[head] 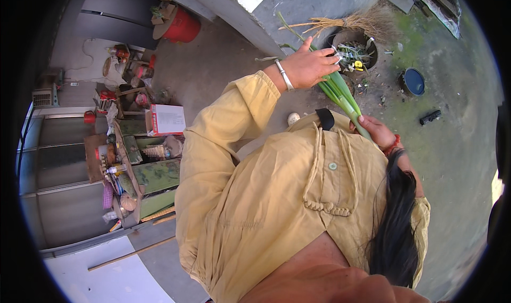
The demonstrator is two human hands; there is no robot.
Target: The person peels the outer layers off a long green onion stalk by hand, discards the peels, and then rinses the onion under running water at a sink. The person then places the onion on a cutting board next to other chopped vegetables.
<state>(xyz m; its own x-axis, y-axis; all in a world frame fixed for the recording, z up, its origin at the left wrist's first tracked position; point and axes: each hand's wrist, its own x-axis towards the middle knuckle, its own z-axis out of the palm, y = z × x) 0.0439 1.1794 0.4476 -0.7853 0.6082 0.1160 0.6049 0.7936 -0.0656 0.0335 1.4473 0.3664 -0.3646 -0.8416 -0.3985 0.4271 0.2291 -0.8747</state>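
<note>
Long green leaves and a pale stalk, which look like a large green onion or leek (pixel 339 91), slant across the front of the yellow jacket. My right hand (pixel 377 131), with a red beaded bracelet, is closed around the lower pale end. My left hand (pixel 309 65), wearing a silver bangle, lies over the upper leaves with its fingers spread; its palm side is hidden. Close to the left fingertips is a dark bucket (pixel 375 53) holding leaf scraps, whitish strips and a yellow item. Leaf tips stick out beyond the left hand.
A twig broom (pixel 351 23) lies behind the bucket. On the mossy concrete floor are a round basin (pixel 414 81), a black object (pixel 430 117) and small scraps. Leftward stand a green cabinet (pixel 155 177) with clutter, a white-and-red carton (pixel 169 119) and a red tub (pixel 183 25).
</note>
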